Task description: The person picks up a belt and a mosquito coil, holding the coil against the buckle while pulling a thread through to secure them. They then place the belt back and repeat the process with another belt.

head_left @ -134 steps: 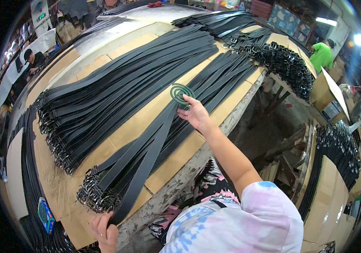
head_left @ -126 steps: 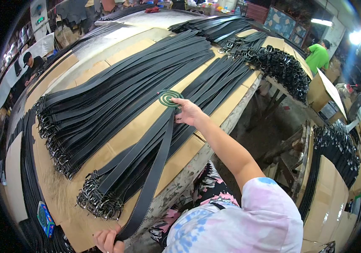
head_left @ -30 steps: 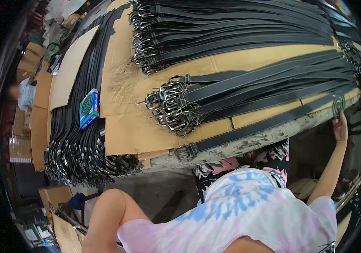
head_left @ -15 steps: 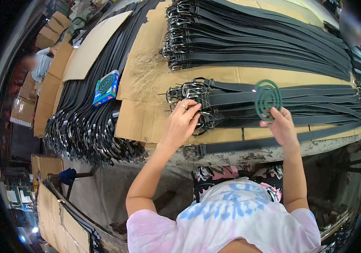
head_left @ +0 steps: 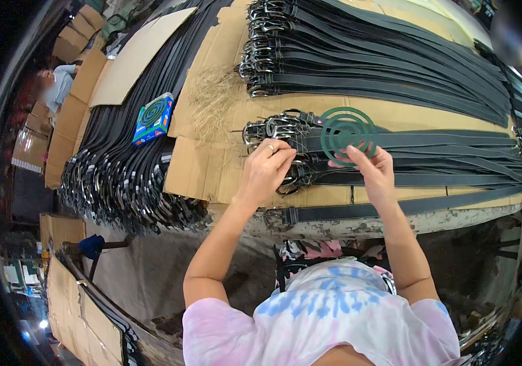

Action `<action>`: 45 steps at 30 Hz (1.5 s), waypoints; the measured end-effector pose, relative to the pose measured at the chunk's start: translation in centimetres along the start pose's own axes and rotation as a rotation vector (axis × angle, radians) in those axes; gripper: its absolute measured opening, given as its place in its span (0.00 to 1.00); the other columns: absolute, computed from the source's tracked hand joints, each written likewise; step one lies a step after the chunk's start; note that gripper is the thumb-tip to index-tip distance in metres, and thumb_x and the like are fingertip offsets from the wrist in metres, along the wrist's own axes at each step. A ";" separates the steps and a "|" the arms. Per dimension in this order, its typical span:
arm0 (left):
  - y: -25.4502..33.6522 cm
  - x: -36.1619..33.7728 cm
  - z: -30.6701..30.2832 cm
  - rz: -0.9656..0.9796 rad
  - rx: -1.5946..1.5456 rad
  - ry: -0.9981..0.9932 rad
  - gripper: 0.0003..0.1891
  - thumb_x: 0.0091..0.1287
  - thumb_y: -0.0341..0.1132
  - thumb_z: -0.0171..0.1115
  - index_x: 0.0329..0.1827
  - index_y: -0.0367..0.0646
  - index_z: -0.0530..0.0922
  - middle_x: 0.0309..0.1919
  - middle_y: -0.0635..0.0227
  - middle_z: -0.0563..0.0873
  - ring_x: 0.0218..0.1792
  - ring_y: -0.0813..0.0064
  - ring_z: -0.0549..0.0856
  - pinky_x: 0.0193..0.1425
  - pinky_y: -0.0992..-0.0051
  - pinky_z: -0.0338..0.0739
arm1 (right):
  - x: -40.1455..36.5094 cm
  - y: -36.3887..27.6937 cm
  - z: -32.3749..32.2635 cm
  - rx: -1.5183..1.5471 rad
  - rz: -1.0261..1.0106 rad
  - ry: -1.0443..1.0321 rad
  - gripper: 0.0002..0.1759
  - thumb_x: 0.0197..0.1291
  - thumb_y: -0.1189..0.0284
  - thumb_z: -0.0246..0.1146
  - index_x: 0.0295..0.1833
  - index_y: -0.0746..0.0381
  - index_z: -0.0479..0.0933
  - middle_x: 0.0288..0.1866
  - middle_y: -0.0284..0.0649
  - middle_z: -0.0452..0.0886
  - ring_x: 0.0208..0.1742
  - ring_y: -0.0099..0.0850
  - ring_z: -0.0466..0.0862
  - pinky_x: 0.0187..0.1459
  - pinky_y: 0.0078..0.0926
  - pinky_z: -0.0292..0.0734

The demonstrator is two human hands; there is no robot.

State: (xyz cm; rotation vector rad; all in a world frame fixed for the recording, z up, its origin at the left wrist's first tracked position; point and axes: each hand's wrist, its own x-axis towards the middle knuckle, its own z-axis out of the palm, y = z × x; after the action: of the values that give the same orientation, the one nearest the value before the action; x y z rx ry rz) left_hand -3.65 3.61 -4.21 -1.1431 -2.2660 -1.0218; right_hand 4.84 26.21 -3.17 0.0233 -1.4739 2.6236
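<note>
Between the thumb and fingers of my right hand (head_left: 375,175) is a green mosquito coil (head_left: 349,135), held up above a bundle of black belts (head_left: 419,141). My left hand (head_left: 263,171), with a ring on one finger, is closed in a pinch beside the belt buckles (head_left: 280,127). Whatever its fingertips hold, if anything, is too small to make out. A single belt (head_left: 334,212) lies along the near table edge, below both hands. To the left, a blue and green mosquito coil box (head_left: 152,119) rests on another pile of belts.
A larger stack of black belts (head_left: 383,67) fills the far side of the cardboard-covered table. Loose straw-coloured threads (head_left: 215,91) lie left of it. Many hanging buckles (head_left: 121,192) line the left edge. Another person (head_left: 60,85) is at the far left, near cardboard boxes.
My right hand has brought the mosquito coil leftward, closer to my left hand, and the coil now faces me more fully. My left hand stays pinched near the buckles.
</note>
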 end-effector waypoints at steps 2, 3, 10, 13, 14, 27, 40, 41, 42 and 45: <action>0.4 0.3 -0.2 -0.018 -0.023 0.013 0.07 0.58 0.23 0.69 0.39 0.37 0.83 0.37 0.64 0.85 0.42 0.63 0.85 0.45 0.66 0.81 | -0.2 1.2 0.8 -0.220 -0.165 0.056 0.07 0.70 0.77 0.61 0.48 0.70 0.80 0.44 0.40 0.86 0.45 0.26 0.85 0.50 0.26 0.82; 0.6 0.3 -0.3 -0.034 -0.047 0.021 0.07 0.58 0.23 0.69 0.38 0.37 0.82 0.38 0.64 0.85 0.42 0.63 0.85 0.45 0.66 0.81 | -0.5 1.4 0.9 -0.392 -0.127 0.097 0.08 0.70 0.77 0.61 0.49 0.70 0.80 0.44 0.39 0.86 0.43 0.24 0.83 0.49 0.21 0.77; 0.0 -0.7 -0.1 -0.161 -0.173 0.032 0.06 0.58 0.22 0.69 0.38 0.37 0.81 0.41 0.62 0.87 0.44 0.62 0.87 0.48 0.68 0.81 | -0.7 1.3 2.9 -0.853 -0.370 -0.015 0.12 0.63 0.78 0.64 0.51 0.70 0.80 0.45 0.49 0.82 0.43 0.40 0.82 0.47 0.31 0.76; 0.1 -0.7 -0.3 -0.160 -0.180 0.024 0.07 0.59 0.22 0.69 0.39 0.37 0.81 0.42 0.61 0.87 0.44 0.62 0.87 0.49 0.68 0.81 | -0.9 1.1 3.3 -0.899 -0.356 -0.079 0.12 0.63 0.79 0.64 0.51 0.70 0.79 0.47 0.50 0.82 0.45 0.42 0.82 0.49 0.32 0.77; 0.2 -0.6 -0.4 -0.169 -0.181 0.016 0.07 0.59 0.22 0.69 0.39 0.37 0.82 0.43 0.62 0.88 0.45 0.63 0.87 0.48 0.69 0.81 | -0.9 1.3 3.1 -0.905 -0.361 -0.100 0.13 0.62 0.79 0.64 0.52 0.70 0.79 0.51 0.52 0.81 0.49 0.46 0.82 0.53 0.35 0.77; 0.3 -0.8 -0.4 -0.158 -0.157 0.019 0.06 0.61 0.23 0.68 0.39 0.39 0.81 0.44 0.62 0.89 0.46 0.64 0.88 0.48 0.69 0.81 | -1.0 1.1 3.7 -0.979 -0.367 -0.124 0.13 0.61 0.79 0.64 0.51 0.71 0.78 0.55 0.56 0.80 0.60 0.52 0.79 0.60 0.41 0.75; 0.6 -0.6 -0.6 -0.166 -0.134 -0.006 0.07 0.61 0.22 0.68 0.40 0.38 0.81 0.44 0.62 0.88 0.46 0.64 0.87 0.49 0.69 0.81 | -1.0 1.6 3.7 -1.008 -0.401 -0.128 0.13 0.59 0.79 0.64 0.50 0.70 0.78 0.52 0.55 0.80 0.61 0.53 0.78 0.62 0.44 0.74; 0.6 -0.6 -0.6 -0.165 -0.131 -0.005 0.07 0.60 0.22 0.67 0.40 0.39 0.81 0.44 0.62 0.88 0.46 0.64 0.87 0.49 0.69 0.81 | -1.0 1.6 3.6 -1.014 -0.404 -0.128 0.13 0.59 0.79 0.64 0.50 0.69 0.78 0.52 0.55 0.80 0.61 0.54 0.78 0.62 0.44 0.74; 0.6 -0.6 -0.6 -0.165 -0.129 -0.004 0.07 0.60 0.22 0.67 0.40 0.39 0.80 0.44 0.62 0.88 0.46 0.63 0.87 0.49 0.68 0.80 | -1.0 1.6 3.7 -1.013 -0.404 -0.128 0.13 0.59 0.79 0.64 0.50 0.69 0.78 0.52 0.55 0.80 0.61 0.54 0.78 0.62 0.44 0.74; 0.6 -0.7 -0.6 -0.172 -0.117 -0.016 0.07 0.60 0.22 0.67 0.39 0.39 0.80 0.45 0.62 0.88 0.46 0.63 0.87 0.49 0.68 0.80 | -0.9 1.5 3.7 -1.014 -0.398 -0.132 0.13 0.59 0.79 0.64 0.50 0.69 0.78 0.52 0.55 0.80 0.61 0.54 0.78 0.62 0.45 0.74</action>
State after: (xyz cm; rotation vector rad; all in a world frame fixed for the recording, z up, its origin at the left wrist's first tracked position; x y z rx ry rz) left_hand -2.73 3.04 -4.05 -1.0179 -2.3769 -1.2302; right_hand 5.40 22.20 -2.63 0.3418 -2.3523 1.3845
